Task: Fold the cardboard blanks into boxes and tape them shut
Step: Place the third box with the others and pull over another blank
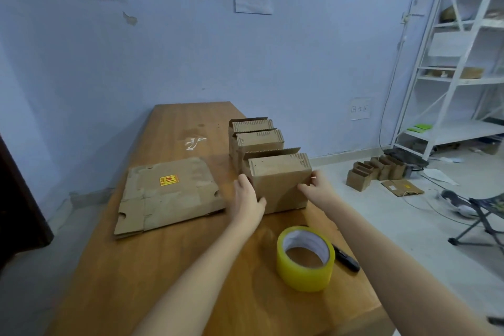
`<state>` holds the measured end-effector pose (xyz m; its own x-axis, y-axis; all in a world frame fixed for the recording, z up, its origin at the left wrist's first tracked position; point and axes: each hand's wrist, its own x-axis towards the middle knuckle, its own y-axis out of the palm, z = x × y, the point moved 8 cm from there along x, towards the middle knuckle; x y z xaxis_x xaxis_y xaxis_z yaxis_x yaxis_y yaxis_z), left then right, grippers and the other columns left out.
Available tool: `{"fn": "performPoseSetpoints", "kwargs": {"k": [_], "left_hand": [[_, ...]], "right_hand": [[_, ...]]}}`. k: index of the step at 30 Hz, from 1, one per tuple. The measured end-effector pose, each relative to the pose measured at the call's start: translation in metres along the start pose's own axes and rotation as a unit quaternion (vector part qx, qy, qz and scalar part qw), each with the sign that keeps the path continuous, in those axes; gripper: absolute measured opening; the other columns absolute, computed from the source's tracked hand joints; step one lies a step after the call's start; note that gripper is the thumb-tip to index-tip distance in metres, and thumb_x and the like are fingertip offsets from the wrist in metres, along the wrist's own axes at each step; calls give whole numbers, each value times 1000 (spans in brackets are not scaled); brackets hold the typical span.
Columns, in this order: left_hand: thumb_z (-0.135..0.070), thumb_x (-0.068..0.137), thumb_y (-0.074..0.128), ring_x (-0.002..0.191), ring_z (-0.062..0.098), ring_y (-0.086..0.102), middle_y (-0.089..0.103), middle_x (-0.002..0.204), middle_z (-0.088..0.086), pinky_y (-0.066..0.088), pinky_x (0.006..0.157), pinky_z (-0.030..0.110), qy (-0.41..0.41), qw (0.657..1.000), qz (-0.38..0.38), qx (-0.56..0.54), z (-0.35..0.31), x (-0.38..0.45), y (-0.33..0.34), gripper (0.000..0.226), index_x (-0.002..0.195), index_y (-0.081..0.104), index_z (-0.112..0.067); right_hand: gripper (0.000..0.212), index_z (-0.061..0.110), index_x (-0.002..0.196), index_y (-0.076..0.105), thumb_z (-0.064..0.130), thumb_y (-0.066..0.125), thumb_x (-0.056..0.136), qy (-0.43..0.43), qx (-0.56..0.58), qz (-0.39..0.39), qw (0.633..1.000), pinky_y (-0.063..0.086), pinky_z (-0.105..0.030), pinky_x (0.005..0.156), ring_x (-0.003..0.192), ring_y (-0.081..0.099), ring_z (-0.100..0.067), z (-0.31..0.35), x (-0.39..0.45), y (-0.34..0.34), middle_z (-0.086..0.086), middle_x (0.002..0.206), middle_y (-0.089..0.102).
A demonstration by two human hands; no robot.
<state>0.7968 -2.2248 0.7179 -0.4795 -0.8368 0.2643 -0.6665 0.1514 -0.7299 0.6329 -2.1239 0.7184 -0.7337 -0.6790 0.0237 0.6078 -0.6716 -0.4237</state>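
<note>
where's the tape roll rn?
Head view: the tape roll stands on the table, near right, beside the black knife, nearer than the held box.

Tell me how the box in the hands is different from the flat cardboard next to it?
The box stands folded up with walls; the flat cardboard lies unfolded on the table. Both hands, left hand and right hand, hold the box; nothing touches the flat cardboard, which has a yellow sticker. Both are brown.
</note>
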Motion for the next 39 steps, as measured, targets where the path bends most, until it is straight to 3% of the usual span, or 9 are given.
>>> {"fn": "performPoseSetpoints", "kwargs": {"k": [3,8,11,15,21,24,27,34,39], "left_hand": [[-22,90,60,102,28,52,41,119,10,48,75,36,-5,1000,-18,7,5,16,5,40,116,31,-9],[-21,90,60,100,30,54,41,121,11,47,73,36,-14,999,-38,21,12,49,9,41,117,31,-9],[-22,90,60,102,30,54,41,121,11,49,75,37,-6,999,-42,11,15,63,13,42,117,31,-9],[-24,88,63,103,27,54,43,120,9,51,81,40,-2,999,-42,-11,22,77,18,42,113,33,-11],[-26,88,63,106,30,54,42,121,11,50,84,40,-9,1000,-16,6,25,83,23,45,117,33,-9],[-26,88,64,112,33,53,40,128,14,45,80,34,-74,995,33,59,34,82,23,57,129,33,-2],[-18,88,62,109,33,52,39,129,15,47,85,38,-81,994,34,68,46,82,6,47,124,37,0],[-21,91,54,107,30,53,37,128,13,45,76,35,-137,978,7,155,113,71,-75,32,120,48,-9],[-23,91,55,110,32,49,39,128,17,47,86,39,-170,967,-14,189,164,53,-121,33,119,49,-7]], "right_hand": [[50,11,142,30,17,51,97,-22,-5,24,999,40,-33,98,133,39,-26,0,21,8,-10,144,42],[52,16,145,27,21,49,98,-24,-7,25,999,43,-34,98,133,41,-25,1,59,24,-5,147,40],[50,15,143,28,20,49,98,-24,-12,11,1000,46,-27,83,119,50,-22,-2,77,31,-5,141,44],[48,11,141,31,16,48,97,-32,-44,8,998,41,-17,64,79,47,-4,-9,94,38,-3,120,51],[50,7,139,29,17,50,96,11,-71,2,997,44,-21,60,76,50,-7,-18,101,44,-2,104,51],[48,5,137,28,12,49,95,71,-13,-87,994,53,-32,70,89,58,-20,-28,92,31,-12,117,51],[39,2,131,36,8,46,94,89,39,-175,980,45,-34,72,93,55,-26,-17,78,15,-11,110,50],[11,10,105,50,9,47,94,-141,-62,-270,950,37,-27,69,83,52,-17,88,21,10,-3,96,54],[7,8,95,52,9,47,90,-284,-186,-130,932,42,-31,66,84,54,-22,135,-9,97,-4,95,54]]}}
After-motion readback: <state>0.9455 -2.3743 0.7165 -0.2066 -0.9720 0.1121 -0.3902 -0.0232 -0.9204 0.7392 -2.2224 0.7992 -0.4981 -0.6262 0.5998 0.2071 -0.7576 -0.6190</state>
